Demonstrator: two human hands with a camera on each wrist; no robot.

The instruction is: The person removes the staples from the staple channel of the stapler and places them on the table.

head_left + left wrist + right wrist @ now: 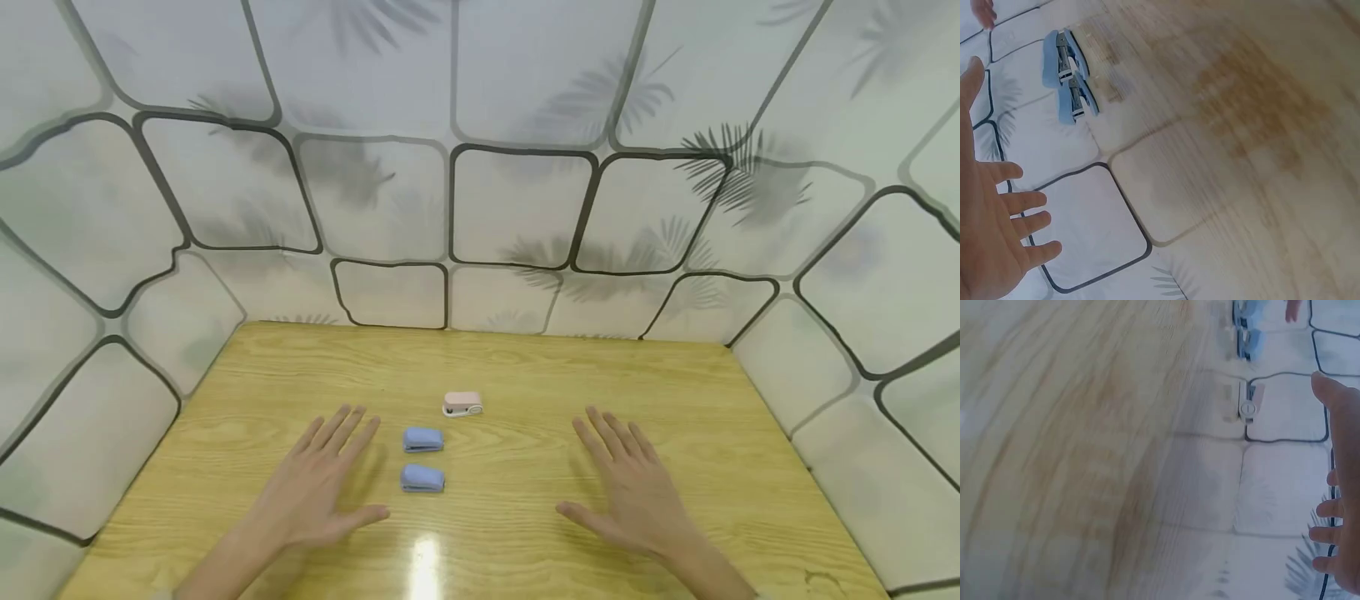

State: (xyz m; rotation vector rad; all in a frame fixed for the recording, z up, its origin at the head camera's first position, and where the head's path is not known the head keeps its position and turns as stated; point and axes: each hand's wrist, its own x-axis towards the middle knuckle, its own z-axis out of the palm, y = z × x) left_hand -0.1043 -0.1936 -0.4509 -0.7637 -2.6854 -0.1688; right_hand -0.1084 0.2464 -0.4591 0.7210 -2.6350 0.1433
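Two small blue staplers, a nearer one and a farther one, lie one behind the other on the wooden table. Just beyond them and slightly to the right is a small pink-and-white stapler-like device with a round disc at one end, also visible in the right wrist view. My left hand is spread with straight fingers to the left of the blue staplers, apart from them. On the right side my right hand is likewise spread, fingers pointing forward. Both hands are without anything in them.
The yellowish wood-grain table reaches back to an upright cloth with a stone-outline and leaf print. The same cloth encloses the left and right sides. A bright light reflection shows near the front middle of the table.
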